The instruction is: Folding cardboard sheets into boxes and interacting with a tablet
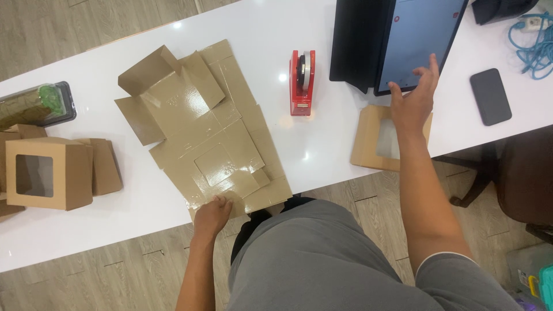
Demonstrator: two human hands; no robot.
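Left hand (211, 214) sits at the lower centre of the frame, fingers curled down on the near edge of the flat box blank (204, 129), pinning or pinching it; can't tell whether the thumb is under. Right hand (413, 99) is up at the upper right, fingers spread and loose, fingertips at the tablet (416, 40) screen, holding nothing. The blank lies unfolded on the white table (322, 144), running from upper left down to the table's front edge, overhanging slightly. Brown kraft card, glossy coated inner face up, a square window patch near its lower middle, flaps creased and partly lifted at the upper left. Likely light, thin, floppy across its span but stiff along scored panels; the coating looks slick, so it'd slide easily on the table. Best taken at a panel edge, not a loose flap; the window film looks easy to dent. Red tape dispenser (302, 80) stands just right of the blank, apart. A flat windowed piece (368, 144) lies under the right forearm. Assembled window box (49, 173) at far left, dark phone (490, 96) at right.
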